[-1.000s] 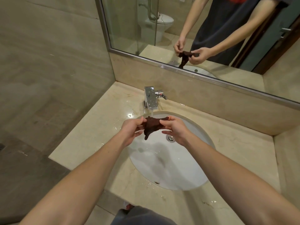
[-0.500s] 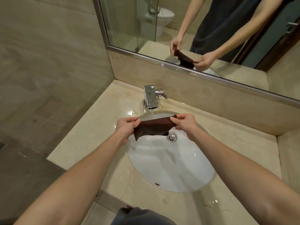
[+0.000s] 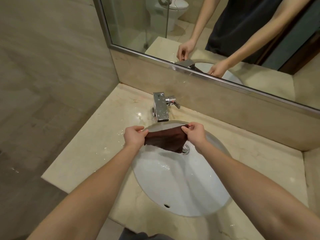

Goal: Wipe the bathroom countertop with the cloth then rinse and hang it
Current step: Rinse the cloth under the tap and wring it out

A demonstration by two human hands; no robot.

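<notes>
The left hand (image 3: 134, 137) and right hand (image 3: 194, 135) are each pinching a top corner of the dark cloth (image 3: 165, 140), stretching it under the faucet (image 3: 161, 108) at twelve o'clock of the basin (image 3: 181, 187), likely for rinsing.

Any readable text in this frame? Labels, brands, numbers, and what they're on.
None readable.
Faucet: no brand mark visible; only water spots on the chrome.
Faucet handle: a small reddish mark, too small to read as text.
Cloth, held by the left hand and right hand: no tag or label showing.
Sink, countertop, mirror: no writing.
</notes>
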